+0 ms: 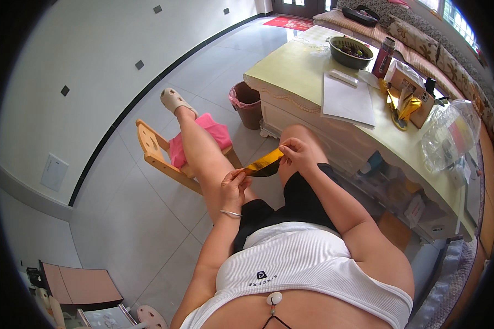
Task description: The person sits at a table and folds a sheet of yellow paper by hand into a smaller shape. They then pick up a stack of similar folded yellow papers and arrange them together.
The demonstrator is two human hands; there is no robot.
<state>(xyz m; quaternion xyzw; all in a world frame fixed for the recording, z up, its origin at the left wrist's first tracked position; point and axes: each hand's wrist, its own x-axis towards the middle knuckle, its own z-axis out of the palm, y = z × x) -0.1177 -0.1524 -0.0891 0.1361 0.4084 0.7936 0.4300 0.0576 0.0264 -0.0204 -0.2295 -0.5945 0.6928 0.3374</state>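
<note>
A strip of shiny gold foil paper [264, 163] is stretched between my two hands above my lap, its lower side dark. My left hand [234, 187] pinches its left end between thumb and fingers. At the other end, my right hand [298, 153] grips the strip's upper right corner. The paper slants up toward the right and looks folded lengthwise, though I cannot make out the fold clearly. More crumpled or folded gold foil [409, 107] lies on the table to the right, beside a yellow-handled tool [396, 116] whose kind I cannot tell.
On the pale green table [291, 66] stand a colander of dark fruit [351, 52], a dark red flask [384, 57], white paper [347, 100], a phone [424, 99] and a clear plastic bag [450, 137]. A wooden chair [164, 159] with a pink cloth and a brown bin [248, 109] stand ahead.
</note>
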